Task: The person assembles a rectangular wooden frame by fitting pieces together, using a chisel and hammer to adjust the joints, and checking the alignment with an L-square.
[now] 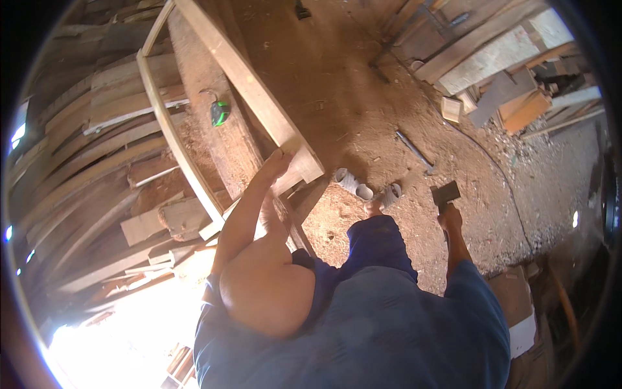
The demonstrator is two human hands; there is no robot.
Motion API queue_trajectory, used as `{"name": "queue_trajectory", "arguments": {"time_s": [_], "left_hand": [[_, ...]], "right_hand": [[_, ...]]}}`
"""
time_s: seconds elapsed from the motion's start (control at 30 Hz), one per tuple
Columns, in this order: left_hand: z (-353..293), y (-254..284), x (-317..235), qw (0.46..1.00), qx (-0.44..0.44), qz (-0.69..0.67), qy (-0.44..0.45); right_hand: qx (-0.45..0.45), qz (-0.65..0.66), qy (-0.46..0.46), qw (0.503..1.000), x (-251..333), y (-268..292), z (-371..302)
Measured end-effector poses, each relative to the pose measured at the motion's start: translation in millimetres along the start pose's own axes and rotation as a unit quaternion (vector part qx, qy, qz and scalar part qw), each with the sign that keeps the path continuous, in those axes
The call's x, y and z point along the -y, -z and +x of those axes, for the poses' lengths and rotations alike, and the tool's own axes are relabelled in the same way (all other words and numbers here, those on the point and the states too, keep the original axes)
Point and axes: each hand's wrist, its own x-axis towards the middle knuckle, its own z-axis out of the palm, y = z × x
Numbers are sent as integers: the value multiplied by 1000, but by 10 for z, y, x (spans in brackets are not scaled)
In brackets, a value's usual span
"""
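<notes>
My left hand grips the near corner of a pale wooden frame, its fingers partly hidden by the wood. The frame lies at an angle over a thick rough plank. On that plank rests a green and black tape measure. Off to the right, my right hand is closed round the handle of a tool with a dark rectangular head, held above the dirt floor; I cannot tell whether it is a hatchet or a mallet. My bare left knee is raised close to my left arm.
A dark metal bar lies on the sawdust-strewn floor. Pale round objects sit by my foot. Stacked boards fill the left side, and wood offcuts lie at the far right. A dark cable crosses the floor.
</notes>
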Motion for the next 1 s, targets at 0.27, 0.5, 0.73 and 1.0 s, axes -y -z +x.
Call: {"name": "queue_trajectory", "arguments": {"time_s": [0.27,0.5,0.73,1.0], "left_hand": [[72,-144,45,998,-47,11,39],[-202,-107,-137,996,-80,-9,33],[25,-188,-116,997,-71,-8,16],[182,-164,336,988,-126,77,-50]], "right_hand": [[24,52,-6,998,-685,-484,209],[65,196,281,937,-822,-984,463],[183,192,160,951,-753,-1133,285],[184,90,101,974,-820,-1131,465]]}}
